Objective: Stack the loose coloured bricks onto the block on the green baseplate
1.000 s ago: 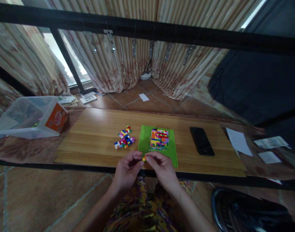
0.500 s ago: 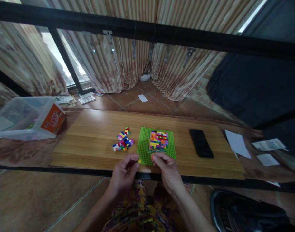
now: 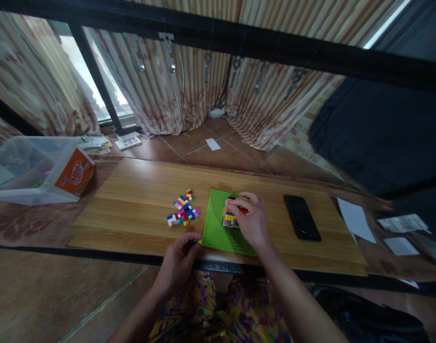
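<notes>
My left hand [image 3: 181,255] is pinched on a small yellow toy brick [image 3: 199,241] by the front left corner of the green baseplate [image 3: 214,233]. A block of many-coloured toy bricks [image 3: 231,220] stands on the baseplate. Over this block, my right hand [image 3: 251,216] has its fingers closed at the upper left part, where an orange brick [image 3: 229,202] shows at the fingertips. The hand hides much of the block's right side. Left of the baseplate lies a loose pile of coloured bricks [image 3: 183,215] on the wooden board.
A black phone [image 3: 302,217] rests on the wooden board [image 3: 132,205] at the right. Past it are white papers [image 3: 356,219]. A clear plastic bin [image 3: 28,193] with an orange label stands at the far left. A dark metal bar [image 3: 218,267] runs along the front edge.
My right hand has moved forward from the baseplate's front edge onto the brick block, carrying the orange brick. My left hand has shifted slightly left and down, still holding the yellow brick.
</notes>
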A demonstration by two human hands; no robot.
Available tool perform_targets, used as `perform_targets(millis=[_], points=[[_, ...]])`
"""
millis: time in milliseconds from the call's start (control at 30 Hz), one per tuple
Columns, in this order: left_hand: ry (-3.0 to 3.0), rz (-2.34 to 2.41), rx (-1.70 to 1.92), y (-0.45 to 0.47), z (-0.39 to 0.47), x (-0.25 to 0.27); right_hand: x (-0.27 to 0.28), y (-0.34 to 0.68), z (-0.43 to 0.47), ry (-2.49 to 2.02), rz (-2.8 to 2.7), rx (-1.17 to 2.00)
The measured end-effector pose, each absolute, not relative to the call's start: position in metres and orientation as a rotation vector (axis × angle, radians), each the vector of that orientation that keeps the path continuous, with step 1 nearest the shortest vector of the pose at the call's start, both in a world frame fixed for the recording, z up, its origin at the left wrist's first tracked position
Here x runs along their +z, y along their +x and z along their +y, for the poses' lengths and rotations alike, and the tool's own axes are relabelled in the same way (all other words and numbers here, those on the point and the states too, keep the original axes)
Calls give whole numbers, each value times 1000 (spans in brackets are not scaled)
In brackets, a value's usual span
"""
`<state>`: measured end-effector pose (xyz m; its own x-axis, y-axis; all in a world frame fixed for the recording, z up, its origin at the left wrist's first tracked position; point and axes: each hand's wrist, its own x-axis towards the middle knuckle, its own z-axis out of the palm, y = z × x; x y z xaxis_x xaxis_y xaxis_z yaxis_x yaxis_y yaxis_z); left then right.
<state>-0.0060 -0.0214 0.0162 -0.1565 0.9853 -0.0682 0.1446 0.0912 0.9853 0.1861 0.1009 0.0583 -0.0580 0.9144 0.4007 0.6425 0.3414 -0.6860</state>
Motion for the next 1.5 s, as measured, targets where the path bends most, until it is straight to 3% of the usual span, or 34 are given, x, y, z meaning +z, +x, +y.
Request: perform_targets(millis=[300,867,1167,1500], points=[[1202,1521,1143,-8,-19,13,51,180,108,-1443,-1834,368],[1175,1501,1149,-9,-18,16,49,176,124,-1602,-1646,700],[989,1364,1235,-1,-19,31,69,187,70,-1424,-1650,434],[856,1122,1195,24,-16,52,61,168,-6,-1312,-1501,1154]])
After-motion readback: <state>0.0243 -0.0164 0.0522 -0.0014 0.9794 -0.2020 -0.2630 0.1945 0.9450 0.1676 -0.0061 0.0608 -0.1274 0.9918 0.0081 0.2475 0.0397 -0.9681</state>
